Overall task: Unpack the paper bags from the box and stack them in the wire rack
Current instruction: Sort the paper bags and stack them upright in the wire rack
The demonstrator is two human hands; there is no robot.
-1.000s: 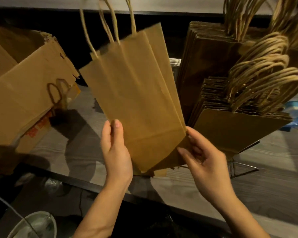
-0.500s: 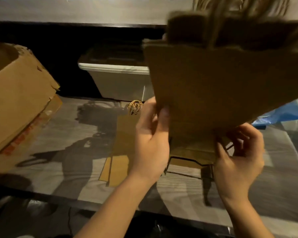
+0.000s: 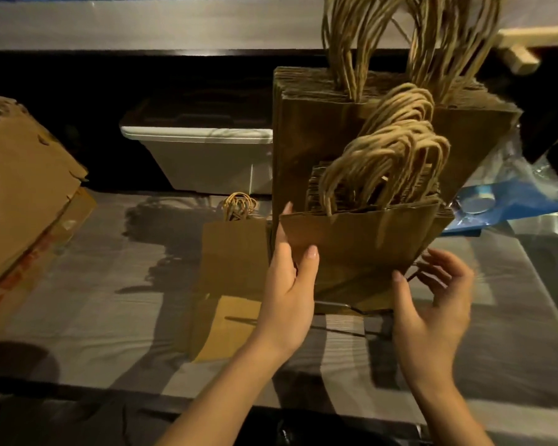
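Forearms reach in from below, side by side, toward the rack point(image 3: 335, 306) on the surface point(image 3: 110, 300). The left hand point(image 3: 290, 284) stands upright at the left edge of the front bags point(image 3: 361, 243), thumb pressed on their face, fingers tucked behind, gripping them. The right hand point(image 3: 432, 310) hovers at their lower right corner, palm turned inward, fingers spread and loosely bent, holding nothing; whether its thumb touches the paper I cannot tell. These bags stand in the rack, handles up, before a taller stack point(image 3: 303, 140). The box point(image 3: 23, 188) sits far left.
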